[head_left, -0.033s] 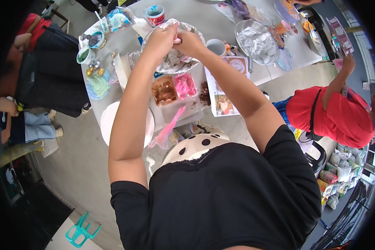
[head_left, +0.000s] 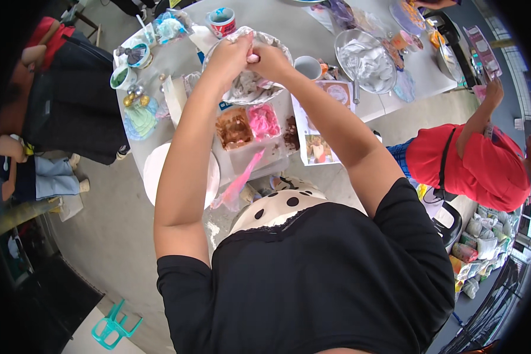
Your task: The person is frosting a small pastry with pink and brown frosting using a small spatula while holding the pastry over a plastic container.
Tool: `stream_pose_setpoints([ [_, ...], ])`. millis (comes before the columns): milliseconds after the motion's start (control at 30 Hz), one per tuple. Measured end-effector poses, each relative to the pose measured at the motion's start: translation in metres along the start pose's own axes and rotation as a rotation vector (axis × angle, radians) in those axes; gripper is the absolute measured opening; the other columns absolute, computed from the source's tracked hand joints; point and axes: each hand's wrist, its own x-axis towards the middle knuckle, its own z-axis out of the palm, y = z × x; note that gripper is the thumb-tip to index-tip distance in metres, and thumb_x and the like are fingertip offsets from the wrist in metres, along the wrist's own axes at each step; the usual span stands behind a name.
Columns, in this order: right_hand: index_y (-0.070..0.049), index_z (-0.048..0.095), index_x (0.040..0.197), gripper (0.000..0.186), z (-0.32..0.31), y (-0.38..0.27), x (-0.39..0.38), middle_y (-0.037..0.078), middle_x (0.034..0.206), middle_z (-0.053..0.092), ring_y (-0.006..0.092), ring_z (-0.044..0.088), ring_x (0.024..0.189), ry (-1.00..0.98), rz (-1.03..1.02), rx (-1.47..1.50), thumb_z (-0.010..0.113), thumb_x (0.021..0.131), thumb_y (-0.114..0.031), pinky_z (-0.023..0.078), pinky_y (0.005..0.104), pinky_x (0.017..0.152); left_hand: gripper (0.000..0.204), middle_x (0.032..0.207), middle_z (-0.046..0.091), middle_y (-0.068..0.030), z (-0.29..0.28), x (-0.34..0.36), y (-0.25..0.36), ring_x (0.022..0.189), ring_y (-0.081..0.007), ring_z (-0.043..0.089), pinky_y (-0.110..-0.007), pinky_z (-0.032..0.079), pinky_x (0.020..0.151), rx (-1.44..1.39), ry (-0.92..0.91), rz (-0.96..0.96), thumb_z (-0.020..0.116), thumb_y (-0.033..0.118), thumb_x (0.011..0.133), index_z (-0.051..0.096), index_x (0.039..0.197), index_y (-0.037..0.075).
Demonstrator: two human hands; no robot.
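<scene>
My left hand [head_left: 230,60] and my right hand [head_left: 268,62] meet over a round bowl [head_left: 281,46] at the far side of the table. Both are closed, fingers pressed together; a small pinkish bit shows between them, but what they grip is mostly hidden. Crumpled white material fills the bowl. Just nearer to me sits a container of brown cream [head_left: 233,128], beside a container of pink cream [head_left: 263,122]. A pink-smeared plastic bag [head_left: 237,190] hangs at the table's near edge.
A white round board [head_left: 157,177] lies under my left forearm. To the right are a white mug [head_left: 306,68], printed sheets [head_left: 310,154] and a metal bowl of white cream [head_left: 377,68] with a whisk. A red-and-blue cup [head_left: 223,29] stands behind. A person in red [head_left: 484,159] is at right.
</scene>
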Motion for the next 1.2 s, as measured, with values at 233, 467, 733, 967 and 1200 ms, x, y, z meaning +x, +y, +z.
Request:
stream_pose_setpoints([
  [233,0.003,0.060,0.091,0.025,0.001,0.002,0.000,0.010,0.075,0.063,0.0154,0.062,0.064,-0.184,0.200,0.322,0.068,0.071,-0.009,0.053,0.0292,0.045,0.030,0.064,0.045,0.0025,-0.013,0.004,-0.008,0.054,-0.0069,0.035,-0.023,0.029,0.050,-0.091,-0.080,0.007,0.048,0.032,0.089,0.052,0.072,0.008],
  [467,0.004,0.060,0.095,0.027,0.008,0.009,0.001,0.011,0.076,0.063,0.0144,0.062,0.064,-0.221,0.215,0.345,0.067,0.071,-0.007,0.054,0.0302,0.047,0.030,0.064,0.045,0.0017,-0.018,0.003,-0.011,0.054,-0.0076,0.035,-0.023,0.030,0.051,-0.183,-0.082,-0.030,0.048,0.032,0.090,0.052,0.071,0.008],
  [733,0.005,0.064,0.085,0.018,0.015,0.023,0.004,0.010,0.074,0.064,0.0139,0.062,0.062,-0.331,0.215,0.176,0.066,0.072,-0.007,0.051,0.0279,0.053,0.029,0.065,0.046,0.0016,-0.012,0.002,-0.011,0.054,-0.0075,0.034,-0.023,0.029,0.051,-0.234,-0.053,-0.022,0.048,0.031,0.090,0.051,0.073,0.008],
  [967,0.004,0.062,0.086,0.018,0.018,0.032,0.003,0.008,0.073,0.063,0.0135,0.062,0.060,-0.376,0.315,0.477,0.066,0.072,-0.006,0.050,0.0267,0.053,0.028,0.064,0.045,0.0019,-0.009,0.007,-0.011,0.052,-0.0067,0.033,-0.023,0.028,0.050,-0.191,-0.067,-0.032,0.048,0.030,0.090,0.048,0.071,0.009],
  [1200,0.004,0.061,0.086,0.014,0.017,0.029,0.003,0.008,0.073,0.062,0.0156,0.062,0.061,-0.338,0.355,0.507,0.064,0.074,-0.002,0.052,0.0269,0.054,0.028,0.063,0.043,0.0022,-0.005,0.007,-0.012,0.051,-0.0063,0.032,-0.024,0.027,0.049,-0.218,-0.088,-0.057,0.047,0.029,0.089,0.046,0.069,0.009],
])
